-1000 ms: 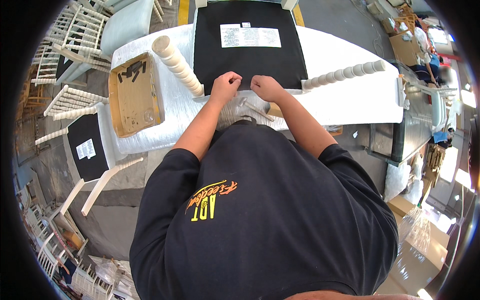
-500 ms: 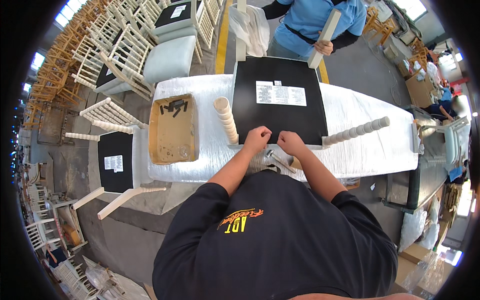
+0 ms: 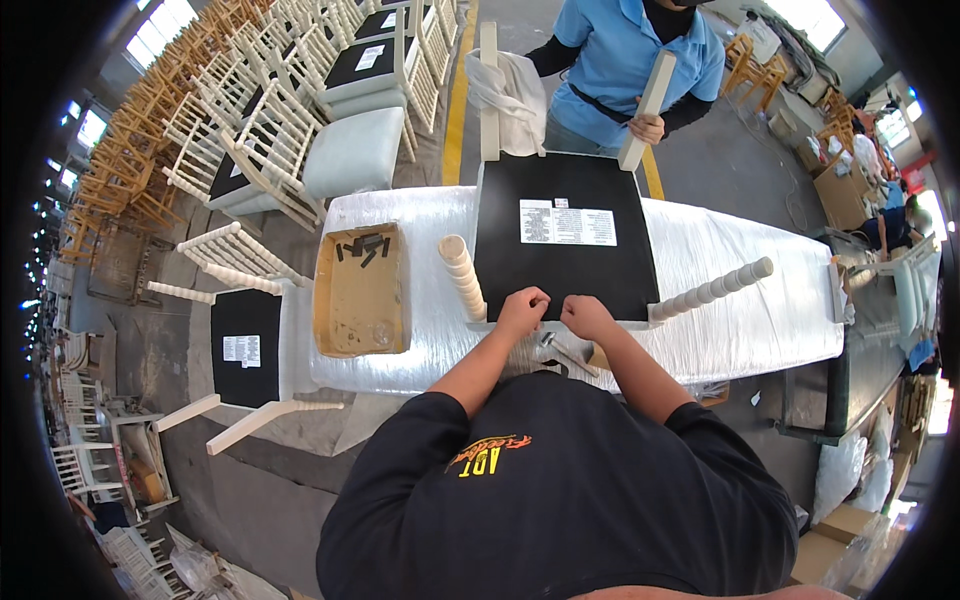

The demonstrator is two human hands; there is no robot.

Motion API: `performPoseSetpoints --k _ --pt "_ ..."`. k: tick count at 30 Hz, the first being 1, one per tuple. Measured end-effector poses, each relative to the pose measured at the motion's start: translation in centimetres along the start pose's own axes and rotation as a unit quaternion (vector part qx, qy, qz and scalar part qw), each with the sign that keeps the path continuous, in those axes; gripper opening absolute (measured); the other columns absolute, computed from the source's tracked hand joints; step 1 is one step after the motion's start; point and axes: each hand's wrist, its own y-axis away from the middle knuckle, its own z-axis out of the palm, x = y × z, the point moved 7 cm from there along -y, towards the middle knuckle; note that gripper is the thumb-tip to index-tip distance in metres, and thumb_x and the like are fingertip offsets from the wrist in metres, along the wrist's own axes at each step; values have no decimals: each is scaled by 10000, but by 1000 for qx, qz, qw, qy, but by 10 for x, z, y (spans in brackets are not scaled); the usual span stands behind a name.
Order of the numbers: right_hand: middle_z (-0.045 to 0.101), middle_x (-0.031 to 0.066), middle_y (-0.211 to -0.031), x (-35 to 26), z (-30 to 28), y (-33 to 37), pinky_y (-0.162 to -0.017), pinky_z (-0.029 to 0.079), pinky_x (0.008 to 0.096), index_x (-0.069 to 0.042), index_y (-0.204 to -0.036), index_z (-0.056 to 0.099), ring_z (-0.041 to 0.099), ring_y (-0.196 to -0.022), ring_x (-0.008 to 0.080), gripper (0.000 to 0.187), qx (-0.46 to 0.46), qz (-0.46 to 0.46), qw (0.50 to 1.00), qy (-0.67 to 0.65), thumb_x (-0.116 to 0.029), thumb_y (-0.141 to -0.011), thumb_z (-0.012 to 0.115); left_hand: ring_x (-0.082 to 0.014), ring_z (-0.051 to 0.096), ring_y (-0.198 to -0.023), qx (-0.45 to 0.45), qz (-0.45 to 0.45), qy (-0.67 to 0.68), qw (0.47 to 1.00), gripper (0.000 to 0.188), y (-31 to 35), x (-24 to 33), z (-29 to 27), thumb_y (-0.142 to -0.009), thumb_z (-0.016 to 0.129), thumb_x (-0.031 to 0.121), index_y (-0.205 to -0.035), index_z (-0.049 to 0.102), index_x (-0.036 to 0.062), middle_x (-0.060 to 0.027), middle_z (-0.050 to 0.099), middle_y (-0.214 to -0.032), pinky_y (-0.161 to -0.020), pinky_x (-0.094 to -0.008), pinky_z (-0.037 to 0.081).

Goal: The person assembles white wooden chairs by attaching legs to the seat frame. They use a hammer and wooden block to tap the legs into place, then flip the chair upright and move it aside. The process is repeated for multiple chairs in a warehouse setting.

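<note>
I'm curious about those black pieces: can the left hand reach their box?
Probably yes: the open box is nearby on the table. A chair leg rises between it and the left hand, but going around looks easy.

Seat underside: matt cloth
Label: white paper
Turned leg: smooth, pale finish
Table cover: glossy, wrinkled plastic film
Box: matt brown cardboard

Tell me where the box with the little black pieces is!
In the head view, the box sits on the silvery-covered table, left of the upturned chair.
</note>
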Motion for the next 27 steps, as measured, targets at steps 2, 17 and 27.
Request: performPoseSetpoints --k 2,17,27 --pt "725 194 -868 2 0 2 -789 552 490 -38 -854 694 699 -870 402 162 3 7 1000 2 -196 -841 663 -122 641 -510 0 5 12 1000 125 0 4 1 -958 663 104 -1018 716 8 -49 680 -724 -450 -298 484" --pt "750 200 -984 2 7 0 -867 569 511 -59 -966 732 717 -962 404 226 3 32 998 47 -227 -883 607 -110 624 -514 -5 35 5 999 118 -9 -18 5 -976 655 79 -1037 707 -7 -63 676 -773 -408 -273 447" --pt "752 182 -918 8 6 2 -820 575 491 -63 -924 746 726 -900 387 188 37 11 999 -6 -228 -879 667 -106 622 -513 4 17 8 1000 120 -8 -17 3 -963 665 84 -1020 719 -6 -50 677 -748 -424 -274 465"
